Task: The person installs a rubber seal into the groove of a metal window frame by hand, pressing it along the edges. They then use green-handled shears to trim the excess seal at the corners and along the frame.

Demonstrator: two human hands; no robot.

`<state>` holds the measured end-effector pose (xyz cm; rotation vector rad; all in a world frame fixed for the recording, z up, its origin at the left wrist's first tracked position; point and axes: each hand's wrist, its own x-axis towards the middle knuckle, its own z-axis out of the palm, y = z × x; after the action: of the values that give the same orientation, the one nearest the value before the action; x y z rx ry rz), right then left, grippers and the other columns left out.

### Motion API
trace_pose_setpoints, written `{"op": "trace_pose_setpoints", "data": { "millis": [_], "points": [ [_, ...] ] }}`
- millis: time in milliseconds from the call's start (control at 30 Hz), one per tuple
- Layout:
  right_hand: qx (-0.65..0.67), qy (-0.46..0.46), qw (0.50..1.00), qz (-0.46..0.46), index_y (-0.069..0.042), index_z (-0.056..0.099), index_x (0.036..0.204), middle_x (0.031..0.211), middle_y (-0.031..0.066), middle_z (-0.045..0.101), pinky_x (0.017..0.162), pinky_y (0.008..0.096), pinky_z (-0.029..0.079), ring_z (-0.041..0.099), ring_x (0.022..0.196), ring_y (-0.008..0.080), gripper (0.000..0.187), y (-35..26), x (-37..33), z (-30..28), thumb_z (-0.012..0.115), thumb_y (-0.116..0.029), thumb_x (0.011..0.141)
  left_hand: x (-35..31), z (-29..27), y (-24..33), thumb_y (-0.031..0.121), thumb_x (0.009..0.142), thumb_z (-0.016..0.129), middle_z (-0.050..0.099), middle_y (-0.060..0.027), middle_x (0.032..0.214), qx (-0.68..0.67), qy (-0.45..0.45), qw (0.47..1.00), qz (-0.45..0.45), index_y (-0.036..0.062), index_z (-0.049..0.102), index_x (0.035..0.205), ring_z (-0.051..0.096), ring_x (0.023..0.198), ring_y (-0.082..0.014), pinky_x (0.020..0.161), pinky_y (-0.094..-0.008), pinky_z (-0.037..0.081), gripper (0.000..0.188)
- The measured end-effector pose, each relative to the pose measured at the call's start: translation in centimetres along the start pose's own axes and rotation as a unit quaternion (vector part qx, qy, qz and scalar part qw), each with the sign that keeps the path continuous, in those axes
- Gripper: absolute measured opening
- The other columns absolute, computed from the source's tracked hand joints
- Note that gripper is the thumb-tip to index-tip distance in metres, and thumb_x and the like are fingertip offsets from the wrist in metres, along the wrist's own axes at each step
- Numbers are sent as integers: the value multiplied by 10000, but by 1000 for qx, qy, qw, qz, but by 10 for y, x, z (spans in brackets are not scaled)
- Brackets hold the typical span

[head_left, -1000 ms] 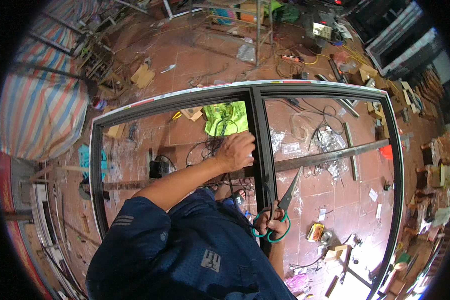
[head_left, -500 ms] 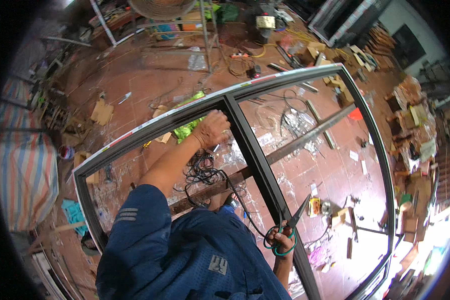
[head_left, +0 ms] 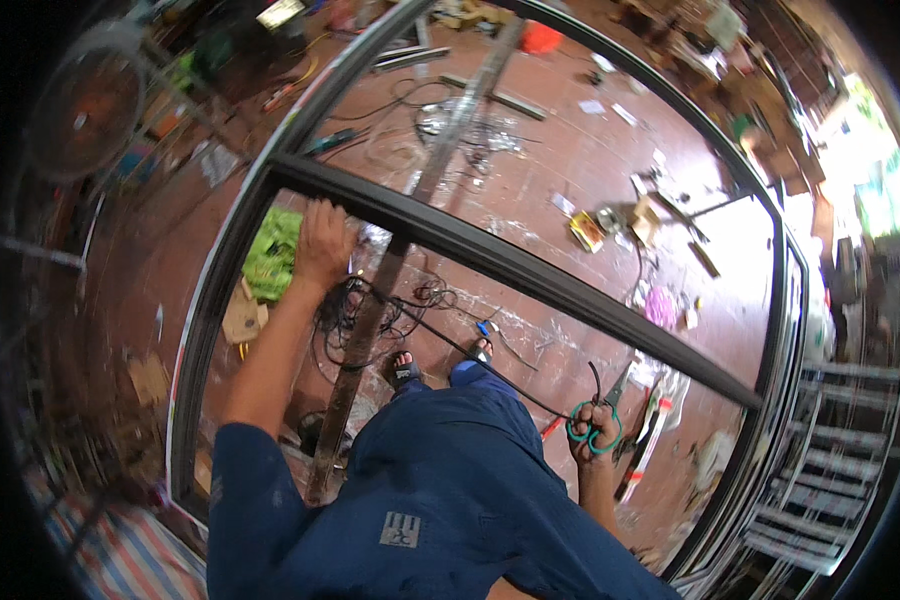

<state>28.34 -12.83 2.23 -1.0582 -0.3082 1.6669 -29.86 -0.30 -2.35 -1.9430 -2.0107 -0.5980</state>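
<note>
A large dark metal window frame (head_left: 215, 300) surrounds me at working height, crossed by a dark middle bar (head_left: 470, 255). At the bar's left end, near the corner, my left hand (head_left: 322, 245) presses against its near edge with fingers curled. What those fingers hold is hidden. My right hand (head_left: 592, 428) grips scissors (head_left: 615, 430) with green handles, dark blades pointing away from me. A thin black rubber strip (head_left: 500, 378) runs into the same hand, its short end sticking up beyond the fingers. From there it trails left to a tangled black coil (head_left: 345, 325).
A long metal beam (head_left: 365, 335) passes beneath the frame. Bright green material (head_left: 275, 255) and cardboard (head_left: 242, 315) lie at the left. Offcuts, a yellow packet (head_left: 587, 231) and a pink bundle (head_left: 660, 307) litter the tiled floor. A ladder-like rack (head_left: 825, 465) stands at right.
My view has swung to the right, so the frame appears turned. My left hand stays by the bar's end near the corner; my right hand still holds the scissors and strip.
</note>
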Motion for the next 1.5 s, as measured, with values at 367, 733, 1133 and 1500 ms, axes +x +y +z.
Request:
{"op": "trace_pose_setpoints", "data": {
  "millis": [367, 733, 1133, 1500],
  "points": [
    [283, 171, 943, 49, -88, 631, 1037, 817, 85, 685, 569, 301, 537, 641, 629, 204, 132, 11, 2, -161, 676, -70, 914, -11, -3, 332, 412, 857, 774, 568, -256, 1218, -131, -106, 974, 149, -102, 579, 1339, 527, 1185, -436, 1092, -568, 412, 730],
    [127, 217, 967, 45, -46, 591, 1091, 880, 109, 661, 602, 319, 544, 634, 684, 197, 190, -70, -8, -208, 670, -55, 919, -21, 12, 592, 368, 896, 720, 500, -263, 1505, -241, -205, 892, 324, -62, 543, 1441, 442, 1419, -431, 1226, -572, 307, 716],
    [-272, -59, 960, 36, 27, 640, 1012, 793, 107, 691, 634, 315, 531, 657, 677, 182, 263, -101, 5, -136, 711, -162, 843, -25, 37, 513, 240, 928, 613, 554, -177, 1495, -257, -189, 910, 265, 19, 588, 1414, 502, 1424, -325, 1209, -536, 361, 534],
    [-405, -443, 795, 86, -13, 603, 1198, 978, 79, 706, 710, 336, 562, 690, 818, 175, 437, -90, 65, 153, 813, -247, 895, -62, -105, 351, 518, 971, 712, 679, -142, 1202, -629, -316, 685, -186, 38, 533, 1432, 645, 1100, -250, 991, -381, 502, 689]
  ]
}}
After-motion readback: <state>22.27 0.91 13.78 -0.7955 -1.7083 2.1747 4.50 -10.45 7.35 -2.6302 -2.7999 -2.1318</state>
